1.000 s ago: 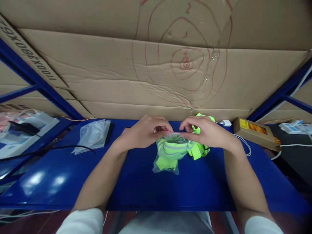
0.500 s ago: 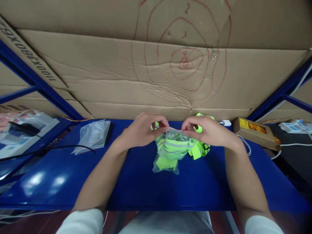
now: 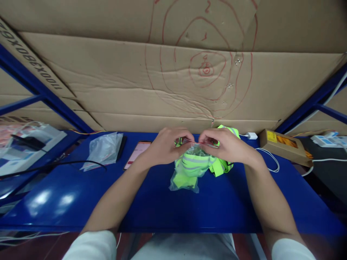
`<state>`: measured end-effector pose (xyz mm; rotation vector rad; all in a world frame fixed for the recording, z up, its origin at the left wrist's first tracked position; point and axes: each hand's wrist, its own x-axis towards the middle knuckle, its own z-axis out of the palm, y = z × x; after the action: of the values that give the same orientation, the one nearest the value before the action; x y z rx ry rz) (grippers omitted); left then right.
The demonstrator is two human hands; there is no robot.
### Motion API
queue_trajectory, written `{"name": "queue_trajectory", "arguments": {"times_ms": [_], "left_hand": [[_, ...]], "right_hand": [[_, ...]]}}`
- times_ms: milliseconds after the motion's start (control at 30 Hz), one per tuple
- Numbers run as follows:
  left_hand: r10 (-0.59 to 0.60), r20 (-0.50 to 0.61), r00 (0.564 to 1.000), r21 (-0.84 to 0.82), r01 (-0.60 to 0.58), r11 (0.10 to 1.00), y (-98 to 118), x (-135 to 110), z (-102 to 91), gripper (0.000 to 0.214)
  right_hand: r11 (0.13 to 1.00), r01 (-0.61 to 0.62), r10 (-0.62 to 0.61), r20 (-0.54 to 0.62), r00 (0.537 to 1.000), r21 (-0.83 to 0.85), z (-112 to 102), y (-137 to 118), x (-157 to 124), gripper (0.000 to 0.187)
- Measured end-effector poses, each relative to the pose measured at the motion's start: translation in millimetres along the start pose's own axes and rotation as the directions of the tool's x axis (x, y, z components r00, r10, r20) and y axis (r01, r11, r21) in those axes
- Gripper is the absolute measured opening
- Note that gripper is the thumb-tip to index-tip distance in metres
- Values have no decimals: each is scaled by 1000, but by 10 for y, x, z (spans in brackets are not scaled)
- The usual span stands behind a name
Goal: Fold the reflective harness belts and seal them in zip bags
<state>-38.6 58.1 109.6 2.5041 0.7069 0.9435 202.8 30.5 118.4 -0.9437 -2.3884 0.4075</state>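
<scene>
A clear zip bag (image 3: 173, 185) lies on the blue table, holding a folded neon-yellow reflective strap item (image 3: 193, 161) with grey bands. My left hand (image 3: 172, 146) pinches the bag's top edge, which has a red line along it, from the left. From the right, my right hand (image 3: 221, 144) pinches the same edge, its fingertips close to those of the left. Behind and right of the bag lies more neon-yellow reflective webbing (image 3: 217, 169), partly hidden by my right hand.
Left of my hands lie a phone (image 3: 137, 152) with a lit screen and a stack of clear bags (image 3: 101, 150). A cardboard box (image 3: 284, 147), a white plug (image 3: 252, 135) and a white cable (image 3: 275, 164) are on the right. A cardboard panel (image 3: 116, 72) stands behind.
Both hands have moved toward each other along the bag's top edge, fingertips now nearly meeting. The phone has come into view beside my left arm.
</scene>
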Motion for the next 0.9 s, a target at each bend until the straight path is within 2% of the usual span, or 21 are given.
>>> {"name": "queue_trajectory", "arguments": {"times_ms": [100,200,300,433,533,633,767,833,900], "left_hand": [[-26,-16,1000,-30,26,999,2,6,13,12],[-104,0,995,-76,104,992,-25,11,-32,13],[-140,5,990,-104,140,985,-68,2,-113,14],[-116,-49,992,-16,115,993,-95,-8,-162,10],[-81,-70,994,11,81,997,-71,-1,-134,10],[-76,-31,997,-16,76,997,-24,0,-99,9],[-53,30,998,64,51,997,-1,-11,-73,9],[-33,10,999,110,32,993,-30,-6,-69,11],[-22,-17,1000,88,23,996,-86,6,-76,12]], "right_hand": [[1000,22,-21,-16,1000,6,-3,-1,9,4],[999,-26,27,-35,999,20,-44,8,4,9],[994,-98,96,36,995,50,-133,62,-36,14],[986,-161,155,121,980,42,-252,165,-123,19],[991,-136,136,92,986,-6,-263,175,-144,20],[996,-86,88,53,995,-30,-215,126,-112,18],[992,-115,111,73,991,47,-180,115,-81,19],[983,-159,150,97,984,92,-197,157,-93,24],[976,-183,173,96,980,114,-216,207,-106,28]]}}
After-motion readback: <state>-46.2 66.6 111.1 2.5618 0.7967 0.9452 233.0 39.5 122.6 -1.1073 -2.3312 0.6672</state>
